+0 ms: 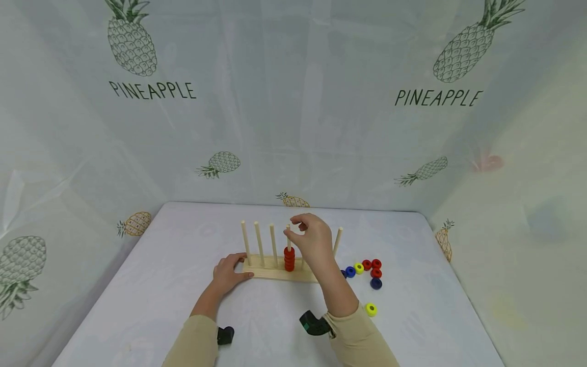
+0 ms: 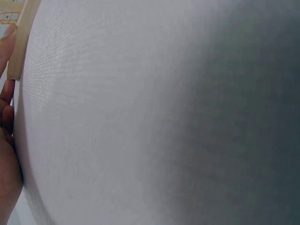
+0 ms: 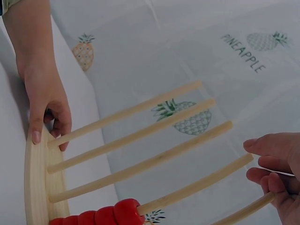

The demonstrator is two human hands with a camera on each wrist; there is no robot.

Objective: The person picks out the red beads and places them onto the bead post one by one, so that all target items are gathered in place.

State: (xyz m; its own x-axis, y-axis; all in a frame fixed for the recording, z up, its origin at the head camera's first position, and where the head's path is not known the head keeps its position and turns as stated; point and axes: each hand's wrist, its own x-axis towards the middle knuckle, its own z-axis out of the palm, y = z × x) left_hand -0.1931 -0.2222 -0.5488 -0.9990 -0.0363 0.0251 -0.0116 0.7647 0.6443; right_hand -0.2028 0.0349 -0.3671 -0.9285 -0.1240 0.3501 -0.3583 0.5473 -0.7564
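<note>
As the wooden peg board point(image 1: 279, 274) lies on the tabletop point(image 1: 266, 326) in front of you, its pegs stand upright and a stack of red beads point(image 1: 289, 259) sits low on the fourth peg point(image 1: 289, 244) from the left. Your left hand point(image 1: 227, 274) is clamped on the board's left end, thumb along the front edge and fingers at the back. Your right hand point(image 1: 314, 239) is at the top of that fourth peg, its thumb and forefinger curved and standing apart, with no bead visible between them.

Right of the board you have loose beads: a blue bead point(image 1: 350, 271), another partly hidden by your right forearm, a yellow bead point(image 1: 359, 267), three red ones bunched near it, and a dark blue bead point(image 1: 376, 283) just below these. A second yellow bead point(image 1: 371, 309) lies nearer you, beside your right beige sleeve point(image 1: 359, 336). Beyond the tabletop hangs a pale sheet point(image 1: 275, 112) printed with pineapples.
</note>
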